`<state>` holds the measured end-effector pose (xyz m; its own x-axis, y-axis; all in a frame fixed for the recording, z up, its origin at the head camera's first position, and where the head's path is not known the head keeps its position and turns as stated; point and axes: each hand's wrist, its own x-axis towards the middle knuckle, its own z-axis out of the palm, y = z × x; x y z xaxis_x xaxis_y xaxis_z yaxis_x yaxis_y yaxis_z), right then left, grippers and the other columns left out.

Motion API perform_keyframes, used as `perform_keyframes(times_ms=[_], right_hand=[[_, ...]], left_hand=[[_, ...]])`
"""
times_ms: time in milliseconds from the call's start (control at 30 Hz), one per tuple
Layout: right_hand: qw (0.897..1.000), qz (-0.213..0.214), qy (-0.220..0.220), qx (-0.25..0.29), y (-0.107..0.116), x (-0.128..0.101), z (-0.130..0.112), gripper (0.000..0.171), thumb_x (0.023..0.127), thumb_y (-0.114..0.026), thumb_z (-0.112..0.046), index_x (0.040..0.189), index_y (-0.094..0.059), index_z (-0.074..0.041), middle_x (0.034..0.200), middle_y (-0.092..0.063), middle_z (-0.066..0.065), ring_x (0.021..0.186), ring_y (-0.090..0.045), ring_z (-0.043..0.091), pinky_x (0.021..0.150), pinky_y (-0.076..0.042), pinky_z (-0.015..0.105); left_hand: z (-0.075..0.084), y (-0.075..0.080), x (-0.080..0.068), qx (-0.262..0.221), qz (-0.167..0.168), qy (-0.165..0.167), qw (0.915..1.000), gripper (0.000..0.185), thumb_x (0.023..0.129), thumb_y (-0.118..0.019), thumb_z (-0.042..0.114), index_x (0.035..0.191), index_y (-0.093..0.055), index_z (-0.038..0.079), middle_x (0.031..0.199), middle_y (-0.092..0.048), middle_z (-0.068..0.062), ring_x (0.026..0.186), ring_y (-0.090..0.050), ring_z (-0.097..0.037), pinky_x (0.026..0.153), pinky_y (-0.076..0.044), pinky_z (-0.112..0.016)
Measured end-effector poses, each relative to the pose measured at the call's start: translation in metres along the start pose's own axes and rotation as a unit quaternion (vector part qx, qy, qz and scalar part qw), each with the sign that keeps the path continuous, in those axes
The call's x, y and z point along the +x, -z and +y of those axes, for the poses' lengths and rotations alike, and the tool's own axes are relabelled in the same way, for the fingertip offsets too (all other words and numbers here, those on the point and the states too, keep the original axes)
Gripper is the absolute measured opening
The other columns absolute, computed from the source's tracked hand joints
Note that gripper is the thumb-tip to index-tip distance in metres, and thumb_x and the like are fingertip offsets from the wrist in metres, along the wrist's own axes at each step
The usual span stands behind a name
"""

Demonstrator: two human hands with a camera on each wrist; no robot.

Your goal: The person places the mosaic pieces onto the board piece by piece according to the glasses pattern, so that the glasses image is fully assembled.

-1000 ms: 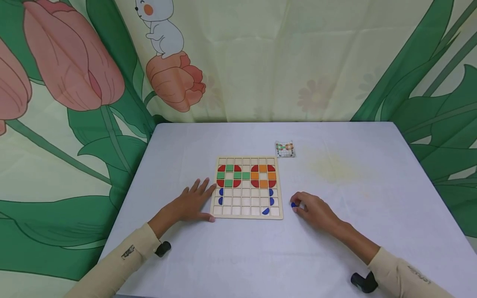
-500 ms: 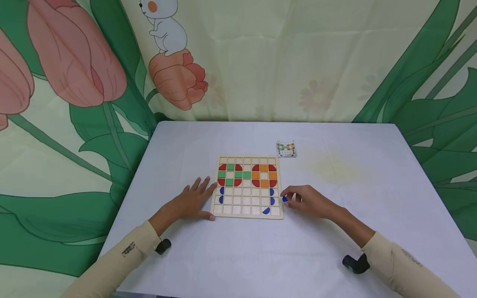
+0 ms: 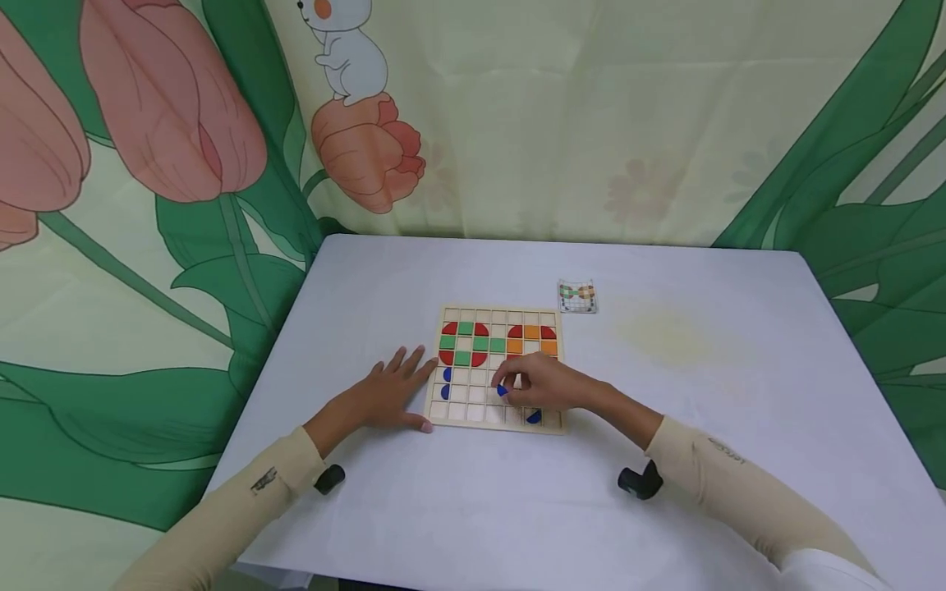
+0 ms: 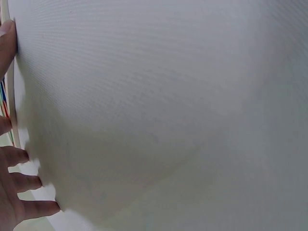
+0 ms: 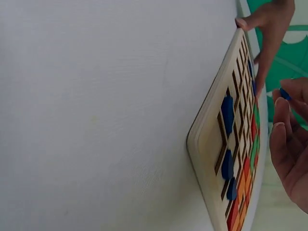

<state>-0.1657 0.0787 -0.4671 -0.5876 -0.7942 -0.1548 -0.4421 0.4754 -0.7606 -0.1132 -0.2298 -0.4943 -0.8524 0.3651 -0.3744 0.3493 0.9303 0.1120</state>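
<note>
Hovering above the lower rows of the wooden grid board (image 3: 502, 368), the small blue piece (image 3: 502, 391) sits pinched in the right hand (image 3: 538, 384) fingertips. It could slip and land skewed across a cell divider. The left hand (image 3: 392, 392) lies flat, fingers spread, against the board's left edge; if it lifts, the board may slide on the white table (image 3: 709, 394).

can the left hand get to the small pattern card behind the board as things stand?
Probably yes. The left hand rests flat against the wooden grid board's left edge, holding nothing. The pattern card lies beyond the far right corner on bare table, but it would mean reaching across the board and over the right hand.
</note>
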Motion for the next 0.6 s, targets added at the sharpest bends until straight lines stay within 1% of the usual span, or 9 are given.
perform_keyframes(times_ms=[133, 300, 467, 600], right_hand=[[1.000, -0.019, 0.012, -0.002, -0.013, 0.022, -0.006, 0.020, 0.092, -0.072, -0.014, 0.112, -0.071, -0.015, 0.091, -0.066, -0.009, 0.077, -0.058, 0.012, 0.065, -0.052, 0.022], [0.999, -0.032, 0.022, -0.017, -0.026, 0.041, -0.010, 0.020, 0.092, -0.074, -0.017, 0.111, -0.072, -0.019, 0.087, -0.066, -0.012, 0.082, -0.059, 0.011, 0.071, -0.053, 0.022], [0.998, -0.050, 0.021, -0.030, -0.037, 0.055, -0.014, 0.021, 0.092, -0.075, -0.020, 0.112, -0.074, -0.018, 0.086, -0.067, -0.014, 0.080, -0.060, 0.007, 0.072, -0.052, 0.021], [0.997, -0.061, 0.028, -0.048, -0.043, 0.060, -0.019, 0.024, 0.092, -0.075, -0.022, 0.115, -0.074, -0.015, 0.084, -0.066, -0.013, 0.079, -0.059, 0.006, 0.071, -0.051, 0.020]], left_hand=[[0.000, 0.000, 0.002, 0.002, -0.002, 0.000, 1.0000, 0.112, 0.077, -0.067, 0.075, 0.163, -0.016, 0.023, 0.170, -0.007, -0.013, 0.154, -0.007, -0.045, 0.114, -0.025, -0.069], [-0.001, 0.000, 0.002, 0.004, -0.005, 0.002, 1.0000, 0.113, 0.077, -0.067, 0.075, 0.163, -0.015, 0.023, 0.170, -0.007, -0.013, 0.154, -0.007, -0.046, 0.114, -0.025, -0.070], [-0.003, -0.001, 0.003, 0.000, -0.004, 0.000, 1.0000, 0.112, 0.078, -0.067, 0.075, 0.163, -0.015, 0.024, 0.170, -0.006, -0.012, 0.154, -0.006, -0.045, 0.114, -0.025, -0.069], [-0.004, -0.002, 0.003, -0.002, 0.001, -0.006, 1.0000, 0.112, 0.078, -0.066, 0.076, 0.163, -0.016, 0.023, 0.170, -0.008, -0.013, 0.154, -0.008, -0.046, 0.113, -0.026, -0.069]])
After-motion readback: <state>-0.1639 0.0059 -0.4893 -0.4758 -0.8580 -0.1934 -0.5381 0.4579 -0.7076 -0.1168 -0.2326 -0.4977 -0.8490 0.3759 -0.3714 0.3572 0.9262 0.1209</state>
